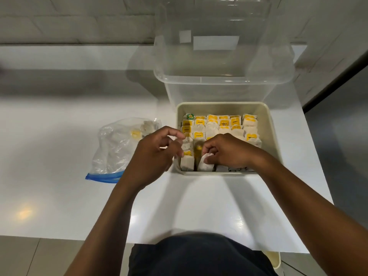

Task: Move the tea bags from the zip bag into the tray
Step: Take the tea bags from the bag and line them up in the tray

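Many tea bags (pixel 219 126) fill our tray (pixel 266 124).
Our right hand (pixel 225 152) pinches one soft, light tea bag (pixel 206 166); left hand (pixel 157 152) loose, holding nothing.

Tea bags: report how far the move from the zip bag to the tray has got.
Done: the beige rectangular plastic tray already holds rows of yellow-tagged paper tea bags. In hand: the right hand pinches a white tea bag in the front row; the left hand holds nothing. Left: a few bags in the clear blue-zip plastic bag.

Bright overhead glare; soft, wide-angle-bent edges
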### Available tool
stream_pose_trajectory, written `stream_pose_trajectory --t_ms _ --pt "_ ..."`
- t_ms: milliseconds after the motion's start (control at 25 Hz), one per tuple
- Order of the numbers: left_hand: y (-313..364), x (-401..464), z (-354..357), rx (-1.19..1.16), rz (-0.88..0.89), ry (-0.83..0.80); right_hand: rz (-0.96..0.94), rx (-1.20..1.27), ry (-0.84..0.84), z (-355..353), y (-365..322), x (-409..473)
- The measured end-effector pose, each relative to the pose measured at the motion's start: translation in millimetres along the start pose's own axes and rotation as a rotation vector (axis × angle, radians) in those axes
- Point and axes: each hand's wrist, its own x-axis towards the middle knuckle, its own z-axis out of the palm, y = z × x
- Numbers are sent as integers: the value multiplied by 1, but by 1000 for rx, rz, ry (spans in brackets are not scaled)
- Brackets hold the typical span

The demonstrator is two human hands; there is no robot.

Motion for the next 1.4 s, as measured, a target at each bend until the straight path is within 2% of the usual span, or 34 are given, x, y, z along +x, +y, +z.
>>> stream_pose_trajectory --t_ms 200,280,400,480,560,680,760,840,920,1080,1160,1240,1320,1400 --pt "-33 -33 -27 162 78 210 -74 -251 110 9 -4 6" --pt "-44 -43 -38 326 84 283 -48 -328 156 8 -5 4" --pt "-67 -56 -58 633 68 358 -99 -265 376 9 -18 -2" --pt "-83 -63 -65 723 105 356 -175 -172 499 12 -42 -8" --pt "-96 -67 -65 769 174 395 -226 -84 542 25 -73 -15" --pt "-109 -73 -70 759 175 539 -339 -5 500 61 -121 -22" --pt "-117 -68 -79 833 135 565 -381 -28 371 89 -146 -17" --pt "-126 -56 -90 938 179 559 -334 -117 223 116 -166 -4" --pt "-131 -45 -97 941 265 536 -253 -177 124 137 -182 10" --pt "-124 -38 -113 808 254 537 -113 -235 168 153 -203 26" --pt "-118 -35 -117 744 330 528 -66 -252 215 154 -204 29" --pt "-114 -31 -119 653 418 500 -108 -267 286 152 -204 36" --pt "-114 -31 -125 580 475 446 -191 -297 238 152 -203 50" --pt "-113 -37 -127 552 547 374 -118 -262 152 150 -202 65"
